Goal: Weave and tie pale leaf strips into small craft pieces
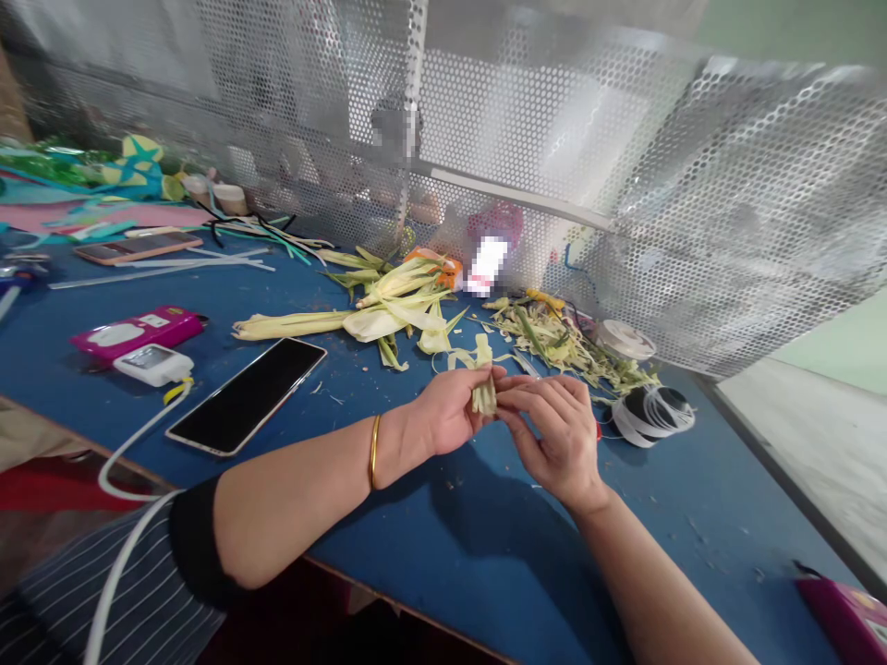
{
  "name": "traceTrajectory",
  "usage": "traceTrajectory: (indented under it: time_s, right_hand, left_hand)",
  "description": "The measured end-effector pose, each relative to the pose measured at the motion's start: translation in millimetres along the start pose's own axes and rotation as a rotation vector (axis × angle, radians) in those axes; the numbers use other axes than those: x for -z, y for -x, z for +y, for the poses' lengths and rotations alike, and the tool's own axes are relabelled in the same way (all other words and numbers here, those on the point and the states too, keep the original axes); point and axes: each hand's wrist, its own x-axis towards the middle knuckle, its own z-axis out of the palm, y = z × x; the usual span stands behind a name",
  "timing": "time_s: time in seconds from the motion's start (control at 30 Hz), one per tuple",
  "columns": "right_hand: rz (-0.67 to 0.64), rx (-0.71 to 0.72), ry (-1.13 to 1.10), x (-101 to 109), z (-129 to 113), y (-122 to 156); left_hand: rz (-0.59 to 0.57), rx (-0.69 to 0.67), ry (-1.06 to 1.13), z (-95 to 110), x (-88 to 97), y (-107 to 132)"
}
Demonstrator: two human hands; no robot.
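Note:
Over the blue table, my left hand (450, 411) pinches a small pale bundle of corn husk strips (484, 399) between thumb and fingers. From the other side, my right hand (554, 429) has its thumb and fingertips closed at the bundle's edge. Whether those fingertips grip a strip or only touch it is hard to make out. Just beyond my hands lie whole corn husks (398, 309), pale green and yellow. Husk scraps (554, 337) are heaped to the right. Part of a scissors-like metal blade (527, 364) shows behind my right hand.
A spool of white cord (651, 416) sits right of my hands, near a white roll (625, 339). A black-screened phone (248, 397) and a purple power bank (139, 332) with a white cable lie left. Perforated metal mesh (513, 120) stands along the table's back edge.

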Motion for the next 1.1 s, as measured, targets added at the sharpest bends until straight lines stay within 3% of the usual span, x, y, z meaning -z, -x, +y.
traceTrajectory:
  time_s: [0.4,0.53,0.6,0.7,0.8,0.87,0.93,1.1]
  right_hand:
    - [0.053,0.109,0.153,-3,-5,-1]
    - [-0.006,0.123,0.108,-1,-5,0]
    - [0.019,-0.001,0.016,0,-2,1]
    - [0.123,-0.468,-0.189,-2,4,2]
    - [-0.032,-0.872,-0.626,-5,8,-2]
    - [-0.187,-0.968,-0.938,-7,6,-4]
    - [-0.239,-1.015,-1.13,-10,2,-5]
    - [-0.116,-1.179,-1.349,-21,-2,0]
  left_hand:
    - [0.01,-0.03,-0.036,-1,-0.1,2]
    - [0.019,-0.053,-0.086,-1,-0.3,1]
    - [0.081,-0.144,-0.17,-1,-0.2,1]
    - [0.151,-0.303,-0.412,-2,1.3,2]
    - [0.131,-0.311,-0.62,-4,3.5,5]
    - [0.112,-0.271,-0.687,-5,4.9,6]
    - [0.083,-0.222,-0.736,-5,6.0,6]
    - [0.031,-0.041,-0.821,-5,5.9,5]
